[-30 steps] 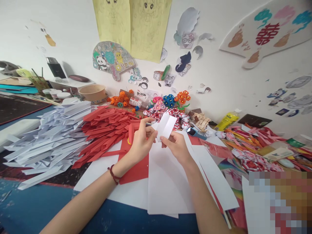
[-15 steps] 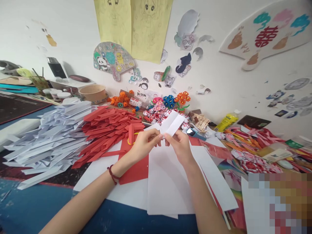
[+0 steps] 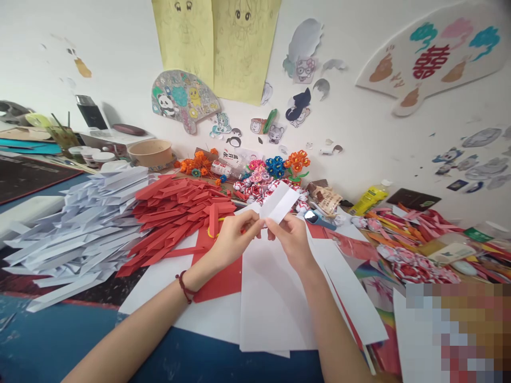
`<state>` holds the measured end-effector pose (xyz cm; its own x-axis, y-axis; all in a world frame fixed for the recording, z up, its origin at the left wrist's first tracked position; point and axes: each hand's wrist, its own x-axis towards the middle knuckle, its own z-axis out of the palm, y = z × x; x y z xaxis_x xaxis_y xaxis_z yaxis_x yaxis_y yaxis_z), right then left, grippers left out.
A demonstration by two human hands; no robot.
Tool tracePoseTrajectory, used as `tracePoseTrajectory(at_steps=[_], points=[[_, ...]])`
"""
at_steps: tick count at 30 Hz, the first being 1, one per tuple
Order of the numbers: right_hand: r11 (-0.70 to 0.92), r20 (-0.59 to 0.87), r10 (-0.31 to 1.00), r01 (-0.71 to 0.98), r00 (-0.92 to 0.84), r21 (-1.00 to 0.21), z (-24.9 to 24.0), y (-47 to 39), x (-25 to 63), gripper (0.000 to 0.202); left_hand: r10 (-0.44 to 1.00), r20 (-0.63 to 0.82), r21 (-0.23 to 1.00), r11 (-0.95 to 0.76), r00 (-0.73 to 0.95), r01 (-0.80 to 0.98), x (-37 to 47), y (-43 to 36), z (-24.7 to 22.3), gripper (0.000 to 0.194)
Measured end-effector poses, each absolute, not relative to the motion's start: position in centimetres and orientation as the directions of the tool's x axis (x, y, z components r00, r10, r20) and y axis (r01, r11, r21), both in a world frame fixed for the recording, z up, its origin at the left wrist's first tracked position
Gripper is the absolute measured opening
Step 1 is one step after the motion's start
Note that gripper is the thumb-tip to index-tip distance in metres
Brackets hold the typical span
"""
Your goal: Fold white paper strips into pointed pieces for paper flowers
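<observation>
A small creased piece of white paper point(image 3: 282, 202) is pinched near its lower end between my two hands, its free end tilting up and to the right. My left hand point(image 3: 238, 234), with a dark red cord at the wrist, closes on the paper's lower left. Thumb and fingers of my right hand point(image 3: 290, 238) grip it from the right, close beside the left fingertips. Below them lies a large white sheet point(image 3: 275, 298), with red paper point(image 3: 223, 279) to its left.
Folded white strips point(image 3: 91, 213) and folded red strips point(image 3: 179, 213) are heaped at the left. Behind the hands stand paper flowers point(image 3: 275, 166). A yellow bottle point(image 3: 369, 198) and colourful strips point(image 3: 415, 226) lie at the right. A bowl point(image 3: 150, 153) is at the back left.
</observation>
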<state>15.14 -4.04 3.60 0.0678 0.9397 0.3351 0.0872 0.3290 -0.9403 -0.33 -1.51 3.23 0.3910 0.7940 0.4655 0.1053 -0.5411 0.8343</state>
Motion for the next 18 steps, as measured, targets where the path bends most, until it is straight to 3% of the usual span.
tracePoseTrajectory(at_steps=[9, 12, 18], points=[[0.298, 0.301, 0.953, 0.084, 0.028, -0.951, 3.78, -4.21, 14.89, 0.025, 0.803, 0.530, 0.760, -0.592, 0.272, 0.268, -0.20, -1.72, 3.22, 0.026], [0.290, 0.292, 0.956, 0.100, 0.006, -0.952, 3.69, -4.12, 14.96, 0.030, 0.799, 0.559, 0.769, -0.600, 0.221, 0.222, -0.26, -1.55, 3.17, 0.020], [0.271, 0.272, 0.962, 0.109, -0.009, -0.956, 3.59, -4.04, 15.25, 0.032, 0.835, 0.506, 0.834, -0.537, 0.216, 0.127, -0.42, -1.18, 2.79, 0.026]])
